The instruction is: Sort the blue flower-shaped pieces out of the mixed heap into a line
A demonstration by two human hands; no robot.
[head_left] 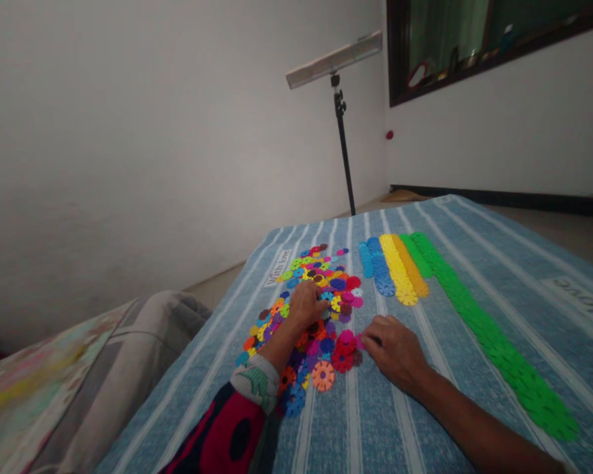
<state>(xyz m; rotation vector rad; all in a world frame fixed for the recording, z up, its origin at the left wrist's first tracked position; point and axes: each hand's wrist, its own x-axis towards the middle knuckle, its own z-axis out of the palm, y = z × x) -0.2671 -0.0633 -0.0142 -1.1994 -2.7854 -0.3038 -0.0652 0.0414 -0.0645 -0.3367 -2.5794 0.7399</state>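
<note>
Fingers [321, 303] of left hand [306, 307] curled into disc pile [321, 280]; right hand [396, 350] bunched beside pink disc [346, 340]. Can't tell if either grips. I judge discs light, stiff, slick: pinch rim.

Patterned red-black left sleeve [230, 428] (green-white cuff [257, 382])

The sheet [474, 309] was light blue with white stripes. On it the loose pile of discs [321, 280] mixed pink, red, orange, yellow, green, blue and purple. Beside it ran a blue row [375, 263], a yellow row [398, 273], an orange row [412, 264] and a long bright green row [494, 342]. The sleeve [225, 431] was red and black, its cuff [257, 382] patterned green and white.
</note>
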